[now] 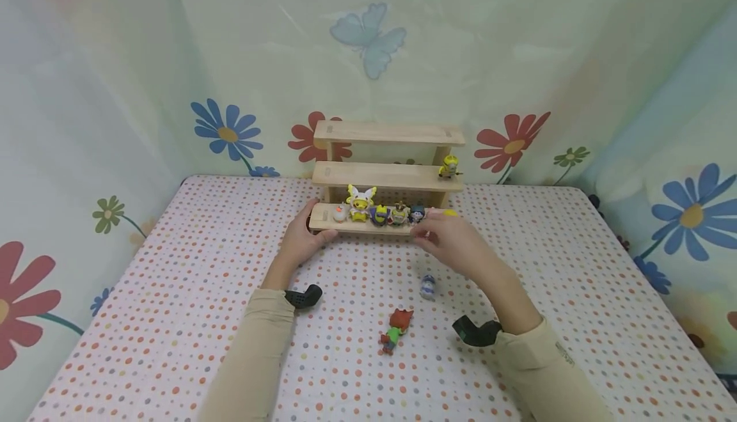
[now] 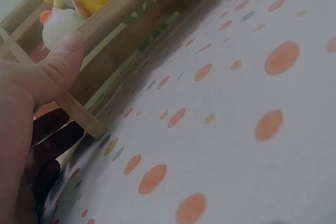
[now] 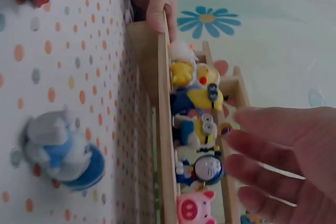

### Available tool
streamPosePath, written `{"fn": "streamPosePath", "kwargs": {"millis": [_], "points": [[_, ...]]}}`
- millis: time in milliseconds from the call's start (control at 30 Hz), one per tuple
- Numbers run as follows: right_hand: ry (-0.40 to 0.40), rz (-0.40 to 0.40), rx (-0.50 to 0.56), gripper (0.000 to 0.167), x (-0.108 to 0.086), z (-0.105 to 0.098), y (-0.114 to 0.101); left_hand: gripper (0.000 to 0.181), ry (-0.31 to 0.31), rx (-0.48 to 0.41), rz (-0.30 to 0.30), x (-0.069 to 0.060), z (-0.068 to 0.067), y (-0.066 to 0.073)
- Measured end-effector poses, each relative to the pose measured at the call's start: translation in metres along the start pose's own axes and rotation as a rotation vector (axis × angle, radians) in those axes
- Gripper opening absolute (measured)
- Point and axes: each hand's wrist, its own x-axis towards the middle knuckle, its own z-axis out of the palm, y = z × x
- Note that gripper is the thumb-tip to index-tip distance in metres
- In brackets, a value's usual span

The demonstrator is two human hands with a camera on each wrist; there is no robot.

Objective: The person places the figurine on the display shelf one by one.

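Note:
My left hand [image 1: 301, 238] grips the left end of a three-tier wooden shelf [image 1: 374, 176]. Its thumb rests on the bottom plank and its fingers lie around the end piece, as the left wrist view shows. My right hand [image 1: 460, 243] hovers at the right part of that plank, fingers apart and extended. Nearest its fingertips is a dark blue round-faced figurine [image 3: 206, 169]; whether they touch cannot be told. A pink pig figurine [image 3: 194, 208] stands beside it. Along the row are yellow goggled figurines [image 3: 199, 130], a yellow figurine with white ears [image 1: 360, 204] and a small white figurine [image 1: 340, 213].
A yellow figurine [image 1: 448, 167] stands at the right of the middle tier. On the dotted tablecloth [image 1: 190, 320] lie a blue-and-white figurine [image 1: 428, 286] and a red-and-green fox figurine [image 1: 396, 330], both in front of the shelf. A printed curtain [image 1: 460, 38] hangs behind.

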Motion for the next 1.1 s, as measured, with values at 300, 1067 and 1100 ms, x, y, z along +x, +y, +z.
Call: {"fn": "streamPosePath", "kwargs": {"millis": [300, 1067, 1100], "points": [[-0.378, 0.081, 0.104, 0.029, -0.012, 0.002, 0.017, 0.094, -0.011, -0.012, 0.003, 0.001, -0.003, 0.002], [-0.59, 0.136, 0.11, 0.027, -0.018, 0.027, 0.018, 0.094, -0.002, 0.012, -0.024, 0.0, 0.001, -0.002], [-0.592, 0.122, 0.11, 0.026, -0.017, 0.026, 0.018, 0.094, -0.001, 0.009, -0.026, 0.0, 0.001, -0.002]]}}
